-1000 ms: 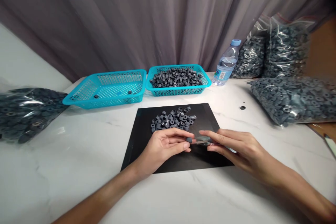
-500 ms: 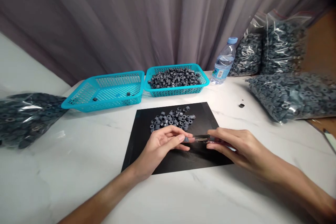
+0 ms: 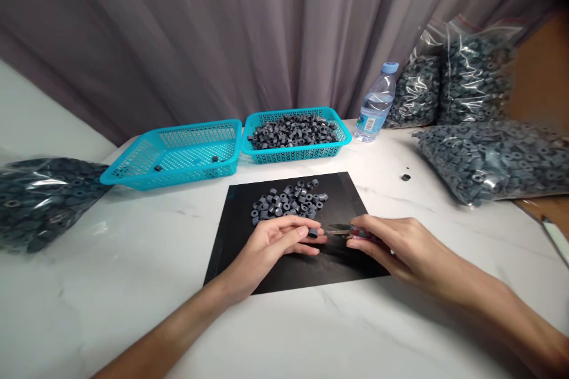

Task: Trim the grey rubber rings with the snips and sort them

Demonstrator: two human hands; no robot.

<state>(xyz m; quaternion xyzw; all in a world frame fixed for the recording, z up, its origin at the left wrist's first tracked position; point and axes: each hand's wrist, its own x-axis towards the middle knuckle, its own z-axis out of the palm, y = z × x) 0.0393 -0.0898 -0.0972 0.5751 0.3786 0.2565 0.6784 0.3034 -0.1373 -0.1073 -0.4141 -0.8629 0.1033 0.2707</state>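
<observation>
My left hand (image 3: pixel 271 247) pinches a small dark grey plastic ring (image 3: pixel 313 233) between thumb and fingers, above a black mat (image 3: pixel 284 278). Facing it, my right hand (image 3: pixel 395 243) is closed around small snips (image 3: pixel 338 231). Two thin metal blades point left toward the ring, slightly apart from each other and just short of it; the handle, with a bit of red showing, is mostly covered by my fingers. Behind my left hand, a pile of similar grey rings (image 3: pixel 287 202) lies on the mat.
A turquoise basket (image 3: pixel 293 157) full of rings stands behind the mat. Left of it, another turquoise basket (image 3: pixel 178 179) has two dark pieces in it. A water bottle (image 3: pixel 376 103), a loose ring (image 3: pixel 405 177) and bulging bags of rings (image 3: pixel 493 160) are at right; another bag (image 3: pixel 48 201) lies left.
The snips' blades have drawn back a little to the right from the ring. The ring has turned in my left fingers and now shows its dark opening. The view has shifted slightly.
</observation>
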